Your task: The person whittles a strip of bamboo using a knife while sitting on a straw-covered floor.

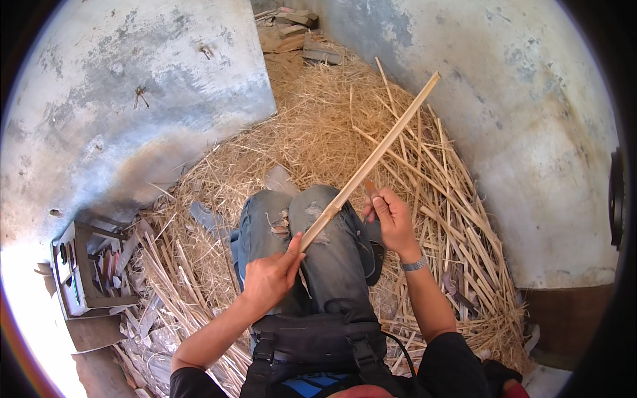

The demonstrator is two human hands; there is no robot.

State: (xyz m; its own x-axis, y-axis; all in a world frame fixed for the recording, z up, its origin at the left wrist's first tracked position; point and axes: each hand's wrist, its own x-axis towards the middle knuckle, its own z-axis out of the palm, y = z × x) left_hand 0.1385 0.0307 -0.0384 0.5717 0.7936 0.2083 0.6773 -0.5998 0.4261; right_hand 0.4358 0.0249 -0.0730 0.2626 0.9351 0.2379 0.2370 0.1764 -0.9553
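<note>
A long, pale split bamboo strip slants up and to the right across my knees, with a knot partway along it. My left hand is closed around its lower end, above my lap. Just right of the strip, my right hand is closed, and a short, flat, brownish blade-like piece sticks up from its fingers. The rest of that piece is hidden in the fist. Torn blue jeans cover my legs beneath the strip.
Shavings spread thickly over the floor. Several bamboo strips lie heaped at my right, with more at my left. A wooden box-like stand with small items stands at left. Worn walls enclose both sides; wood pieces lie at the back.
</note>
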